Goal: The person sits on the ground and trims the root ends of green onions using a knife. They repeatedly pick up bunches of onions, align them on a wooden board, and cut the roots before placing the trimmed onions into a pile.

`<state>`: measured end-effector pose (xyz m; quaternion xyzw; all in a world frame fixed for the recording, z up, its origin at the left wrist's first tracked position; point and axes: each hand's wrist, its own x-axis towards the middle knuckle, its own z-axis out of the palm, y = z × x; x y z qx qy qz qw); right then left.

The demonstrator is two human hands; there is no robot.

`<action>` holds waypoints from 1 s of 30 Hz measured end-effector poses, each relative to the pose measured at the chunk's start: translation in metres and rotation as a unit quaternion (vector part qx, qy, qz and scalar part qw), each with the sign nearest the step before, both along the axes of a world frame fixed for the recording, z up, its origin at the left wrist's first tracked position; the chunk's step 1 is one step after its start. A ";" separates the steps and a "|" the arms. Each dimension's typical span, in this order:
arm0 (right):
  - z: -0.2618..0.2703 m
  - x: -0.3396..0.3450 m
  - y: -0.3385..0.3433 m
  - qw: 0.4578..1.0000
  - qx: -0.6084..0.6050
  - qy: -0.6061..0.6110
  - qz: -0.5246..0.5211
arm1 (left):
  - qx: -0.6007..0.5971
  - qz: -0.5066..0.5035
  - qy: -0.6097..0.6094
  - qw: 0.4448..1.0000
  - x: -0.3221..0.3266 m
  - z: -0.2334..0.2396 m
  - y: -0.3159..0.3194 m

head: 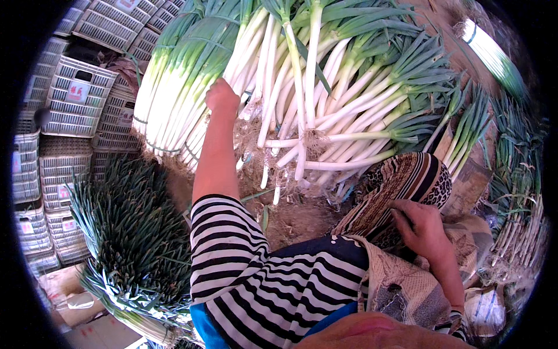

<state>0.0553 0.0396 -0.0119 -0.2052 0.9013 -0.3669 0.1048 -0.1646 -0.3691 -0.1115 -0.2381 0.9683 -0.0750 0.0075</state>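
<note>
My left hand (222, 96) reaches forward with its fingers curled, against the white stalks beside the tied bundles of Welsh onions (172, 100). Its fingertips are hidden, so whether it grips a stalk cannot be told. To its right lies a heap of loose Welsh onions (344, 104), with white stalks, green tops and hairy roots. Two long onions (311, 65) lie on top of the heap, roots towards me. Over my patterned trouser leg (392, 192), my right hand (416, 222) hangs with thumb and fingers apart and nothing seen between them.
Stacked plastic crates (78, 98) stand at the left. Nearer on that side is a large pile of upright green tops (130, 231). A tied onion bundle (490, 52) lies at the far right, and thinner, unpeeled onions (516, 209) lie below it. Root scraps litter the soil (287, 222).
</note>
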 end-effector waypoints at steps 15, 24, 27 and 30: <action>0.011 0.009 0.005 0.994 -0.044 0.047 0.089 | 0.543 -0.070 -0.035 0.836 0.095 0.144 0.051; -0.003 -0.046 -0.076 0.921 -0.290 -0.259 -0.019 | 0.536 -0.110 0.101 0.831 0.191 0.113 0.167; -0.021 -0.059 -0.102 0.907 -0.284 -0.306 -0.062 | 0.409 -0.197 0.200 0.868 0.204 0.081 0.198; -0.016 -0.071 -0.102 0.851 -0.343 -0.392 -0.065 | 0.367 -0.247 0.144 0.885 0.210 0.082 0.208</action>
